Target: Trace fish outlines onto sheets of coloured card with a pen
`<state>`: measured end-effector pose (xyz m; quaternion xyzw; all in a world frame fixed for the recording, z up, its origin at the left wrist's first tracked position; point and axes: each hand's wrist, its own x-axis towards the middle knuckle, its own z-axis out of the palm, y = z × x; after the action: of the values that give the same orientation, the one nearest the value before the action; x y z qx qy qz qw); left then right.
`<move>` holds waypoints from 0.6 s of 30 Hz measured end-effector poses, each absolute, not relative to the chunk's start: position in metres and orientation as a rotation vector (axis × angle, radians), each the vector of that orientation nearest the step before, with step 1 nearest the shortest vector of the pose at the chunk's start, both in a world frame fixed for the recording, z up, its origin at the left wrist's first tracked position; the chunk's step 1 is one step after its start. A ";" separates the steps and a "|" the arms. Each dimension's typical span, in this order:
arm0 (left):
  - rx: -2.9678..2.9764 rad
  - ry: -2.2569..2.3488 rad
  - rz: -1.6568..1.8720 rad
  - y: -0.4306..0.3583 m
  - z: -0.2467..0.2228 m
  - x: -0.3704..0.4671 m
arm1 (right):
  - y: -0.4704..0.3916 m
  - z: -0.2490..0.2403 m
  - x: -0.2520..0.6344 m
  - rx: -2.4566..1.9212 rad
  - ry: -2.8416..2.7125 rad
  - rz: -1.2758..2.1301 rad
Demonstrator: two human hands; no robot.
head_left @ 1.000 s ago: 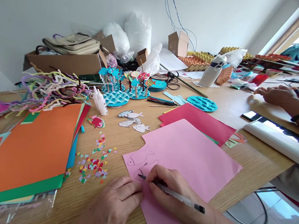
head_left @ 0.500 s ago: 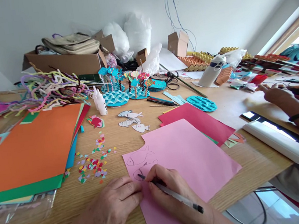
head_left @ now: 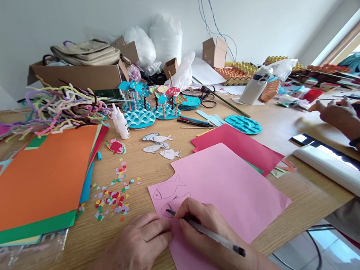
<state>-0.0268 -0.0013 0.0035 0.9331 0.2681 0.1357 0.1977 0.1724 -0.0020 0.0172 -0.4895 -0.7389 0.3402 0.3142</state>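
A pink sheet of paper (head_left: pixel 237 189) lies in front of me, with two fish outlines drawn near its left edge. My right hand (head_left: pixel 206 225) pinches a pen (head_left: pixel 214 236), whose tip touches the lower fish drawing (head_left: pixel 167 209). Flat at the sheet's left edge rests my left hand (head_left: pixel 141 243), fingers stretched out and holding nothing. Beyond the sheet are several cut-out paper fish (head_left: pixel 159 143) and a red decorated fish (head_left: pixel 116 146). Colourful paper confetti (head_left: pixel 111 198) is scattered to the left.
Stacked coloured paper (head_left: pixel 39 181) covers the left side. Glue bottles (head_left: pixel 121 124), blue wavy bases (head_left: pixel 139 118) and pipe cleaners (head_left: pixel 65 104) stand farther back. Red paper (head_left: pixel 235 145) lies partly under the pink sheet. At right are a white laminator-like device (head_left: pixel 339 170) and another person's hand (head_left: pixel 336 113).
My two hands and the pen hold almost the same position. At right, the other person's hands have shifted slightly.
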 end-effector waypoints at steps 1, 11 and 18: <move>2.615 0.745 0.396 -0.001 0.004 -0.027 | -0.002 0.018 0.172 -1.283 -1.950 0.907; 2.708 0.759 0.505 -0.004 0.007 -0.026 | -0.012 0.021 0.199 -1.282 -1.789 0.717; 2.340 1.159 0.903 0.007 0.031 -0.036 | -0.033 0.014 0.233 -1.139 -2.006 0.493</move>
<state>-0.0364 0.0068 0.0313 0.8318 0.4120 0.3209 0.1881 0.2327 -0.0332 0.0140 -0.4462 -0.7862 0.1932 0.3814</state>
